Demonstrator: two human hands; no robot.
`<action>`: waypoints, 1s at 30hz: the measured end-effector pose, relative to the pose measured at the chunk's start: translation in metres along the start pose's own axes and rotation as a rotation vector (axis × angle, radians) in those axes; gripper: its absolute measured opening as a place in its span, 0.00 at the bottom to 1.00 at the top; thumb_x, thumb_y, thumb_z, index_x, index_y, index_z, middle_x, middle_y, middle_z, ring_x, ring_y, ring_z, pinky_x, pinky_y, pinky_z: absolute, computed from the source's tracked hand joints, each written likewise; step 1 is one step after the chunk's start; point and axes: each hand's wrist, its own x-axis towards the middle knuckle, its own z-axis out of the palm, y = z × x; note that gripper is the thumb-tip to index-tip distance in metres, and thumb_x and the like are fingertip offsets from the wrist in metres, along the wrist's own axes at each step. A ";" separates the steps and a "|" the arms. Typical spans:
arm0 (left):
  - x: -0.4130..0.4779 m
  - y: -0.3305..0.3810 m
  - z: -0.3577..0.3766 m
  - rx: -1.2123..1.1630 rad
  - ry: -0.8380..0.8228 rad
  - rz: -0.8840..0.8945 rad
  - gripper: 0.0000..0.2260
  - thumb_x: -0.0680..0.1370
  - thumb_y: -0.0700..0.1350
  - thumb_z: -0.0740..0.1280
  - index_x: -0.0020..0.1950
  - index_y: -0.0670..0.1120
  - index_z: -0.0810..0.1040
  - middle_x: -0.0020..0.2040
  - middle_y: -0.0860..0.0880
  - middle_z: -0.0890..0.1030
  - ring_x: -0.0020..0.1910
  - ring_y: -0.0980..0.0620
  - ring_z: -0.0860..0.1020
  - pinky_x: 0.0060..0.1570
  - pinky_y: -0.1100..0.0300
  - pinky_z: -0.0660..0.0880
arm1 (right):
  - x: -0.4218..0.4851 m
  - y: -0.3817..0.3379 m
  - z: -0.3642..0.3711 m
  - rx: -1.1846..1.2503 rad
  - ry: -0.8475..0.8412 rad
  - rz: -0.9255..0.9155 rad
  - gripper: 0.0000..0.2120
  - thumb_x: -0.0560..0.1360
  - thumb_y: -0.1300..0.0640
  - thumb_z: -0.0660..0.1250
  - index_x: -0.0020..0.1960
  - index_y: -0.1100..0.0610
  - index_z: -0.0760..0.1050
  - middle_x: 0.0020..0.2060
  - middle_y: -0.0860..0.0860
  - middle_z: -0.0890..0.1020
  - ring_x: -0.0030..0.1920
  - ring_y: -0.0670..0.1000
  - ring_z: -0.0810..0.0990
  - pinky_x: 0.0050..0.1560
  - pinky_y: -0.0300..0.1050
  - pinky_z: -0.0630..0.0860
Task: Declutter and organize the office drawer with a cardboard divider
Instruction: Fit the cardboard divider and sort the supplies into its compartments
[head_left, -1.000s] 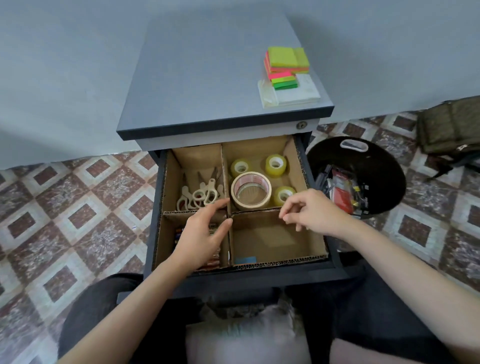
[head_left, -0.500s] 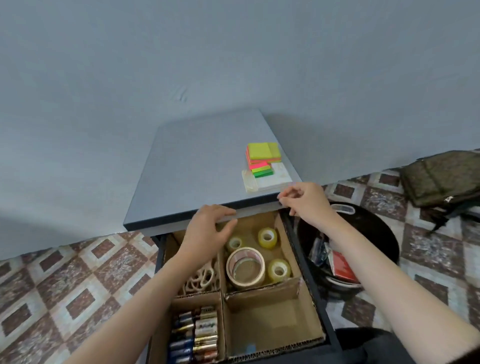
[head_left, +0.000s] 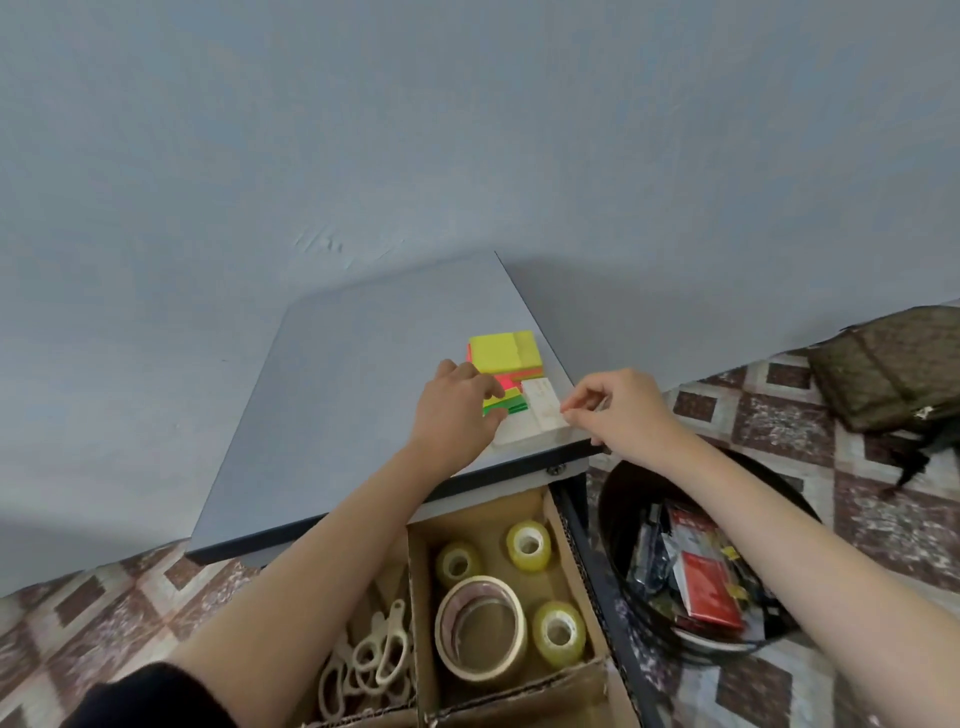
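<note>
At the bottom of the frame, the cardboard divider (head_left: 418, 613) is seated in the open drawer (head_left: 597, 587), scissors (head_left: 374, 660) left, tape rolls (head_left: 480, 626) right. Higher, on the desk (head_left: 353, 395), the sticky notes (head_left: 506, 353) are gripped by the curled fingers of the left hand (head_left: 454, 415). The white pad (head_left: 540, 410) is pinched at its edge by the right hand (head_left: 623, 415).

A home office corner: grey drawer cabinet (head_left: 363, 374) against a blue wall (head_left: 415, 130), patterned tile floor (head_left: 104, 623), backpack (head_left: 893, 374).
</note>
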 end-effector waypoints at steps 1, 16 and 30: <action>0.002 0.001 0.001 0.010 -0.002 0.003 0.12 0.78 0.48 0.64 0.60 0.48 0.78 0.57 0.49 0.77 0.58 0.51 0.68 0.55 0.59 0.67 | -0.001 0.003 -0.001 0.004 0.000 0.002 0.04 0.73 0.62 0.69 0.41 0.55 0.80 0.35 0.46 0.78 0.31 0.42 0.73 0.35 0.34 0.69; 0.003 0.007 0.000 0.038 -0.023 0.025 0.12 0.79 0.48 0.63 0.60 0.48 0.80 0.56 0.49 0.79 0.56 0.51 0.70 0.51 0.61 0.66 | -0.015 0.018 -0.003 -0.016 -0.032 0.007 0.03 0.74 0.61 0.69 0.44 0.56 0.81 0.35 0.45 0.79 0.33 0.39 0.73 0.36 0.31 0.68; 0.005 0.004 -0.002 -0.048 -0.123 -0.002 0.09 0.77 0.47 0.66 0.55 0.48 0.82 0.55 0.49 0.79 0.55 0.52 0.71 0.52 0.60 0.69 | -0.009 0.010 0.003 -0.052 -0.063 -0.034 0.02 0.73 0.60 0.70 0.44 0.57 0.81 0.35 0.44 0.77 0.35 0.40 0.73 0.37 0.31 0.68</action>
